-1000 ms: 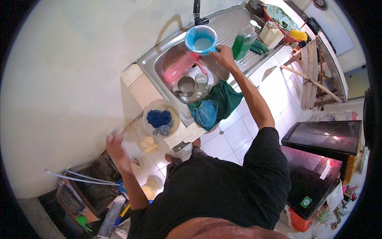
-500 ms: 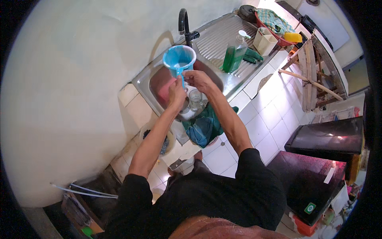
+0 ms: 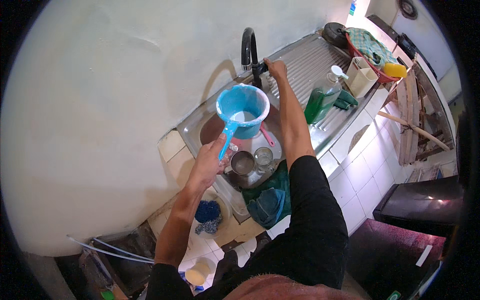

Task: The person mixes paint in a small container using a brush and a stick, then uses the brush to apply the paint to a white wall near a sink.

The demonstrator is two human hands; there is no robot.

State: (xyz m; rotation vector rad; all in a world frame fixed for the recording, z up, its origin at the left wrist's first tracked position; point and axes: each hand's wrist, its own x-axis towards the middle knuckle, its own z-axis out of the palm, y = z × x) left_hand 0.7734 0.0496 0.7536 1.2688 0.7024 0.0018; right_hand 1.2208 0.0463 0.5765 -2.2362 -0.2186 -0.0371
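Note:
My left hand (image 3: 206, 161) is closed round the handle of a blue dipper (image 3: 246, 131), held above the sink (image 3: 194, 129). The dipper's bowl hangs a little below the spout of the black faucet (image 3: 249, 47); whether water runs cannot be made out. Out at the faucet's base, my right hand (image 3: 276, 69) grips its lever, which the fingers partly cover. Inside the basin, below the dipper, are a metal cup (image 3: 243, 163), a clear glass (image 3: 263, 157) and a pink-handled utensil (image 3: 267, 136). Dark green and blue cloths (image 3: 267, 206) drape over the basin's near edge.
On the ribbed drainboard (image 3: 300, 61) stand a green soap bottle (image 3: 321, 102), a green cloth (image 3: 345, 99) and a cream holder (image 3: 361, 77). A red basket (image 3: 357, 51) sits behind them. Blue and grey scrubbers (image 3: 208, 212) lie in a bowl left of the cloths.
My right hand has left the dipper's handle and reached up and right to the faucet lever. The left hand alone now holds the dipper. The whole view has shifted.

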